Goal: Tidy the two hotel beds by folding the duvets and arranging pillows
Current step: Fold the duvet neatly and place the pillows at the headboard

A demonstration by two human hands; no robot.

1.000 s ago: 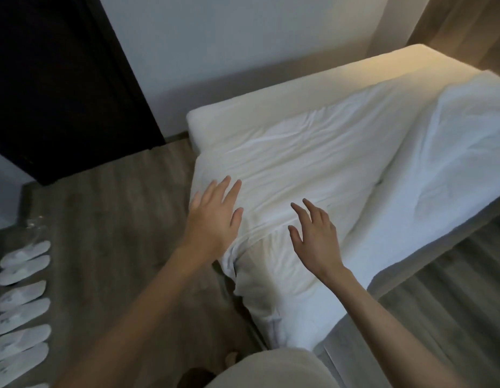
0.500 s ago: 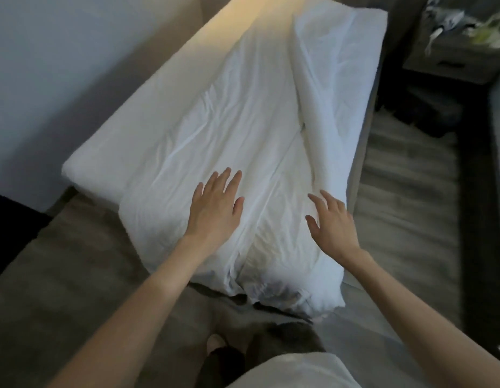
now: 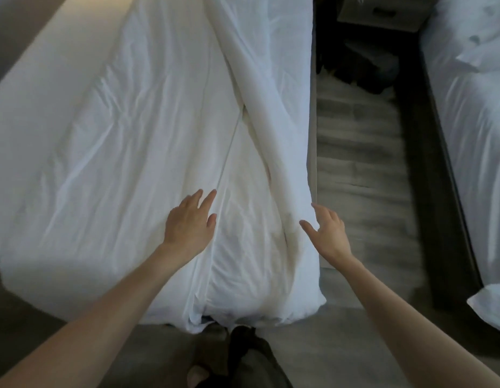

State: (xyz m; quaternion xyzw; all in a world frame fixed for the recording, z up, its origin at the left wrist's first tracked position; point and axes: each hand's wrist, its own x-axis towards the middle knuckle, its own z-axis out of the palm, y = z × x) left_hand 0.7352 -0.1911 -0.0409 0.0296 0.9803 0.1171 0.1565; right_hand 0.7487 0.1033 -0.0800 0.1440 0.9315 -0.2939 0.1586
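Foot end of the near bed, viewed from standing height. Held both bare arms out over the white duvet, spread along most of the mattress, right side folded back on itself into a long flap running diagonally toward the near right corner.

Had the left hand palm down on the duvet, just left of a straight fabric edge, fingers straight and close together, gripping nothing. Could not tell whether pressing or only resting.

Had the right hand at the bed's right side, just beside the lower end of the flap, fingers spread and relaxed, thumb pointing toward the cloth, nothing held. Could not tell whether the fingertips touched the fabric.

Saw a strip of bare mattress along the duvet's left side, and the duvet's near end drooping over the foot of the bed toward the grey floor. Noted a second bed well apart on the right, rumpled white bedding on it, and a dark nightstand between the two beds at the far end. Glimpsed own legs below, close to the bed's foot.
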